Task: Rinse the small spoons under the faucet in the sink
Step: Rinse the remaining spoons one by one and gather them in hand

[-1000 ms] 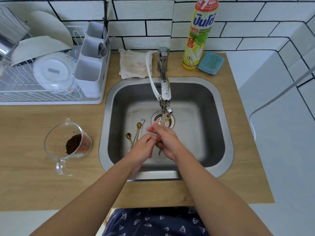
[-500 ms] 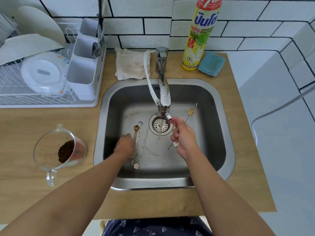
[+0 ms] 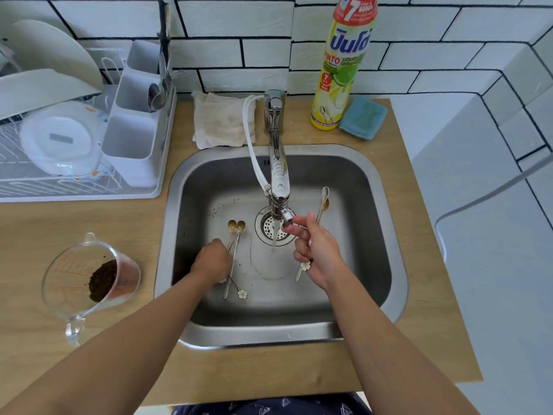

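Observation:
A steel sink (image 3: pixel 389 235) holds a chrome faucet (image 3: pixel 279 175) with a thin stream of water (image 3: pixel 276 235) falling beside the drain (image 3: pixel 269 227). My right hand (image 3: pixel 317 250) grips two small spoons (image 3: pixel 323 202), one gold and one silver, their bowls pointing up and away, just right of the stream. My left hand (image 3: pixel 212 260) rests low on the sink floor, fingers curled over the handles of several small gold spoons (image 3: pixel 236 226) lying there; a flower-tipped handle end (image 3: pixel 242 294) sticks out below the hand.
A clear measuring cup (image 3: pixel 89 280) with dark grounds stands on the wooden counter at the left. A dish rack (image 3: pixel 74 145) with plates and a cutlery caddy sits at the back left. A cloth (image 3: pixel 221 121), a dish soap bottle (image 3: pixel 344 64) and a blue sponge (image 3: pixel 363 116) stand behind the sink.
My hands were together under the faucet a second ago; they have parted. My left hand dropped to the spoons on the sink floor, my right moved right holding spoons.

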Available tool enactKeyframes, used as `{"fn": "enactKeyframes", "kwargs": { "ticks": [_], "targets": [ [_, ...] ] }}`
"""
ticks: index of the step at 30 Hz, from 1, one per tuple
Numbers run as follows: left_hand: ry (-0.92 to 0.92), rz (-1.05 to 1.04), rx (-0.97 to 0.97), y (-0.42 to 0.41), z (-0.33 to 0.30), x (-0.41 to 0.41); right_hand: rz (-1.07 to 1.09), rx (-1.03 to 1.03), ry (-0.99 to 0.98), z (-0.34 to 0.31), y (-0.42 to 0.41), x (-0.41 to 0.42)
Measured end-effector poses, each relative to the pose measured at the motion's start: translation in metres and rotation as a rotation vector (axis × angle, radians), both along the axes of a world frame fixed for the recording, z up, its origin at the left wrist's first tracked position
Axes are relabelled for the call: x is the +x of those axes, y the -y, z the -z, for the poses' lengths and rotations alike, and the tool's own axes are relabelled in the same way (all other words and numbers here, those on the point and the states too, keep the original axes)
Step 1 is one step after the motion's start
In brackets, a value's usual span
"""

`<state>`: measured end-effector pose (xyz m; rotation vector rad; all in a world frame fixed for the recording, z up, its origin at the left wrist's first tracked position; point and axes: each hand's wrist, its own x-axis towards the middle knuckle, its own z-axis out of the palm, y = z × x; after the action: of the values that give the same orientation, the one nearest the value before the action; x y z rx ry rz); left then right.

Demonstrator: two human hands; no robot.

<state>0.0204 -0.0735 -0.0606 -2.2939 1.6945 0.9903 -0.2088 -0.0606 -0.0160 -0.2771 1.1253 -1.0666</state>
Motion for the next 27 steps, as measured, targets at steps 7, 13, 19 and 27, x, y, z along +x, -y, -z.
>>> {"fn": "enactKeyframes", "kwargs": {
  "ticks": [7, 13, 19, 27],
  "targets": [
    [-0.102, -0.018, -0.040, 0.007, -0.023, 0.003, -0.015, 0.020, 0.006, -0.001, -0.002, -0.004],
    [-0.167, 0.212, -0.262, -0.007, -0.042, 0.000, 0.012, 0.058, -0.008, 0.001, -0.005, -0.006],
    [-0.086, 0.286, -0.322, -0.010, -0.047, 0.002, -0.012, 0.086, -0.050, 0.004, -0.010, -0.005],
    [0.119, 0.360, -0.207, -0.018, -0.053, -0.015, -0.027, 0.083, -0.078, 0.005, -0.011, -0.005]
  ]
}}
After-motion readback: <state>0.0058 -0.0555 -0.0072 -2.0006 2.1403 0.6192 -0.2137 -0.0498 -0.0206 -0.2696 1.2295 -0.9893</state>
